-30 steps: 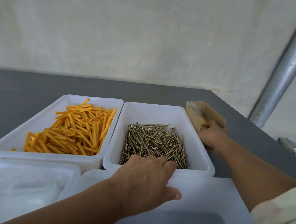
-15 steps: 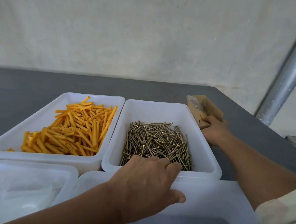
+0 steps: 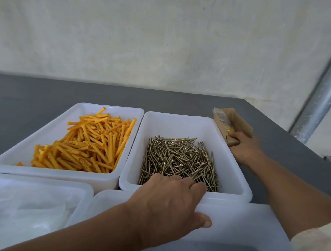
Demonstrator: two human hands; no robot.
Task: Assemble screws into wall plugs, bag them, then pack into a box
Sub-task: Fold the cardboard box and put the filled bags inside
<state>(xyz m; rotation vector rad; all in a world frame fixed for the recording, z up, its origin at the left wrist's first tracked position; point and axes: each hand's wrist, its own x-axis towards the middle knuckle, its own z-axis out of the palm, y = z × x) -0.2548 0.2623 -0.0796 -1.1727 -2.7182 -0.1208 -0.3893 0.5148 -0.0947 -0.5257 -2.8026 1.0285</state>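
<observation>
A white tray [image 3: 180, 116] holds a heap of brass screws [image 3: 180, 159]. Left of it, a second white tray [image 3: 107, 108] holds orange wall plugs [image 3: 87, 145]. My left hand [image 3: 167, 207] grips the screw tray's front wall, with its fingers curled over the rim onto the screws and its thumb outside. My right hand [image 3: 244, 149] grips the near end of a small cardboard box [image 3: 236, 122], which lies on the table right of the screw tray. In the box lies a clear bag [image 3: 222, 119] with orange plugs.
A white tray [image 3: 41, 179] with clear plastic bags [image 3: 29, 214] stands at the front left. Another white tray [image 3: 232, 226] is at the front right, under my left forearm. The grey table [image 3: 46, 94] ends at the right, by a metal pole [image 3: 323, 96]. A pale wall stands behind.
My right hand has shifted the cardboard box slightly farther back along the screw tray's right side. My left hand has stayed on the tray's front rim.
</observation>
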